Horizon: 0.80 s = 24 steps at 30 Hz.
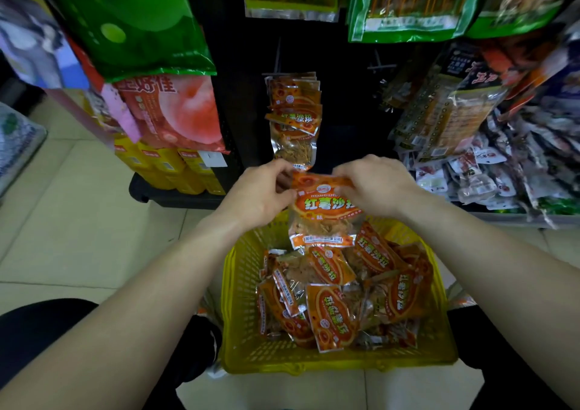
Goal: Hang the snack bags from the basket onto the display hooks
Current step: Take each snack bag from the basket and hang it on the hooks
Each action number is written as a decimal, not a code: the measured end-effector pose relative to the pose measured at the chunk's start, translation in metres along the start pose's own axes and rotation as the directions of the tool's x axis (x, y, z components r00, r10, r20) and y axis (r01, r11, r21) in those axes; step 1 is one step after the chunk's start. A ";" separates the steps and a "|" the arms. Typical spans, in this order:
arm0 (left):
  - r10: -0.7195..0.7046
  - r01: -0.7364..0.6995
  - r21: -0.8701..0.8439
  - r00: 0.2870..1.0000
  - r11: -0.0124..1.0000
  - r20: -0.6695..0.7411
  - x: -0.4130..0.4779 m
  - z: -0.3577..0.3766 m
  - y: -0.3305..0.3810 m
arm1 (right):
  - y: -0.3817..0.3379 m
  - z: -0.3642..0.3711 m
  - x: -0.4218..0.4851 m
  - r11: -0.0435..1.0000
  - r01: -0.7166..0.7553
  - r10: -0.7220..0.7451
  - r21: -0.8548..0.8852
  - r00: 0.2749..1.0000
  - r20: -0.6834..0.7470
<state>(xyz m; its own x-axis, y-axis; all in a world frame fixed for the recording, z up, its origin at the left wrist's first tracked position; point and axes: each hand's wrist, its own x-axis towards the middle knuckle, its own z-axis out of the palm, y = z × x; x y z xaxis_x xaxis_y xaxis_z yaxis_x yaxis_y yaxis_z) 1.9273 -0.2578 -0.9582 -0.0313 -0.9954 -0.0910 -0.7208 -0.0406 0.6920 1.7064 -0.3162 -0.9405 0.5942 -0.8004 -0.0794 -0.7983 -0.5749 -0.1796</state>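
Shop shelving crowded with hanging snacks stands ahead, above a pale tiled floor. Both hands, left hand (260, 193) and right hand (373, 187), pinch the top corners of one orange snack bag (324, 212), held above the yellow basket (238, 284) of matching bags. Judged step: carrying it up. Next, its hang hole must meet the display hook (277, 74) holding identical hung bags (293, 108).

Glossy orange plastic-film snack bag (324, 209) with a clear crinkled window, pinched at its top corners, yellow perforated plastic basket (241, 287) below the grip, smooth pale floor tiles (78, 209).
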 end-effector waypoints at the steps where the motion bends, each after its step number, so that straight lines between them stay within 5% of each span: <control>1: -0.021 0.020 -0.016 1.000 1.000 -0.023 0.000 -0.003 -0.003 | 0.003 -0.006 0.001 0.999 -0.021 0.020 -0.035 0.998 -0.051; 8: -0.148 0.146 -0.062 0.989 0.987 -0.031 0.004 -0.004 -0.025 | 0.015 -0.025 0.039 0.989 -0.089 0.061 -0.116 0.973 -0.225; 15: -0.260 0.259 0.027 0.962 0.966 0.077 0.039 0.024 -0.048 | 0.015 0.032 0.113 0.971 -0.176 0.167 -0.160 0.984 -0.068; 24: -0.384 0.392 -0.012 0.906 0.920 0.178 0.126 0.099 -0.096 | 0.030 0.112 0.207 0.990 -0.088 0.097 -0.109 0.992 0.075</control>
<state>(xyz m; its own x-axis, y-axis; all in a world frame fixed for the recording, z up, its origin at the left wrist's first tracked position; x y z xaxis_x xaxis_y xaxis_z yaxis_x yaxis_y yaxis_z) 1.9237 -0.3706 -1.1067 0.1249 -0.8708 -0.4756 -0.6667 -0.4286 0.6098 1.8169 -0.4804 -1.0718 0.5199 -0.8371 -0.1701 -0.8535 -0.5172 -0.0636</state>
